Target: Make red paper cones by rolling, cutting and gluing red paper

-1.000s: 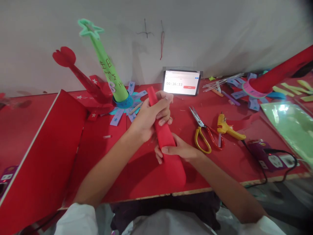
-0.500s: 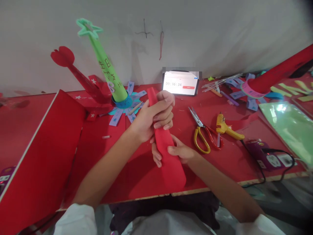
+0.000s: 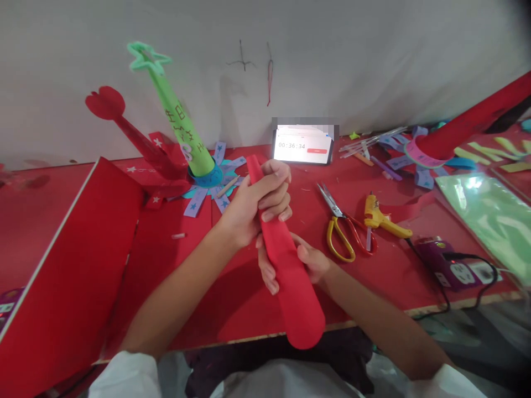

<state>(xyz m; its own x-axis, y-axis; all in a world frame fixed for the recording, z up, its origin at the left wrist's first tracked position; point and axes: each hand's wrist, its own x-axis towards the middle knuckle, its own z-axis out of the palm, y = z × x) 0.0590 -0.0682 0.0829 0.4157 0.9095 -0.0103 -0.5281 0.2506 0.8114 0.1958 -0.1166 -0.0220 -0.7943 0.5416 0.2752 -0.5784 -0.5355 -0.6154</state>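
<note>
A red paper cone [image 3: 292, 276], narrow at the top and wide at its rounded lower end, slants between my hands above the table. My left hand [image 3: 265, 199] is closed around its narrower upper part, fingers wrapped over the front. Lower down, my right hand [image 3: 307, 262] cradles the cone from beneath; its fingertips show on the left side and its thumb rests along the right side. The cone's wide end reaches past the table's front edge. Scissors [image 3: 338, 218] with one yellow and one red handle lie to the right of my hands.
A yellow glue gun [image 3: 381, 215] lies right of the scissors, near a purple power strip [image 3: 452, 265]. Behind stand a green paper tower [image 3: 182, 121] and a red paper one [image 3: 139, 132]. A phone [image 3: 302, 146] leans at the wall. A red board [image 3: 78, 254] rises at left.
The cone's wide end has come down and right toward me, past the table edge. My right thumb has shifted to the cone's side. My left hand keeps its grip.
</note>
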